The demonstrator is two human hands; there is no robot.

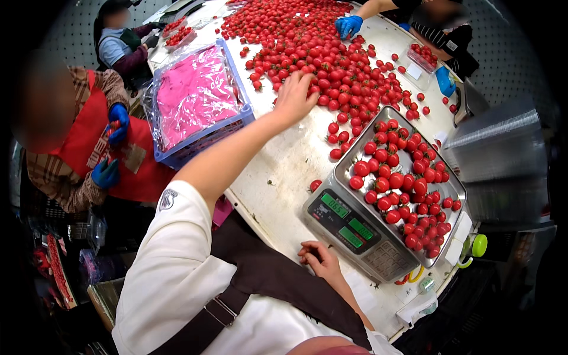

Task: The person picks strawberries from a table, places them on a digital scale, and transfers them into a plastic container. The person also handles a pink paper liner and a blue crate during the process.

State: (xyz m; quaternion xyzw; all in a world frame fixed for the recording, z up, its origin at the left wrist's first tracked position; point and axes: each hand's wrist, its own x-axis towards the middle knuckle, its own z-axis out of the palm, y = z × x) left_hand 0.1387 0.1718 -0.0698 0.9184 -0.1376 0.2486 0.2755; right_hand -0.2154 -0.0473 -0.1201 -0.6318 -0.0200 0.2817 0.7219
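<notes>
My left hand [296,98] reaches to the near left edge of a large heap of cherry tomatoes [328,71], its fingers bent over the fruit; whether it holds any is hidden. My right hand [321,261] rests by the table's near edge, left of the scale's display, its fingers curled; I cannot tell whether anything is in it. A digital scale [341,226] with lit green displays stands on the white table [275,177]. Its metal tray [459,188] carries many cherry tomatoes [396,180]. One loose tomato [315,185] lies beside the scale.
Left stands a blue plastic crate [246,116] with a plastic-wrapped pink bundle [195,95]. Co-workers stand left, top left and top right; one's blue-gloved hand [349,26] touches the heap. Clear plastic containers [497,146], a green-lidded jar [479,245] and yellow-handled scissors [416,274] are at right.
</notes>
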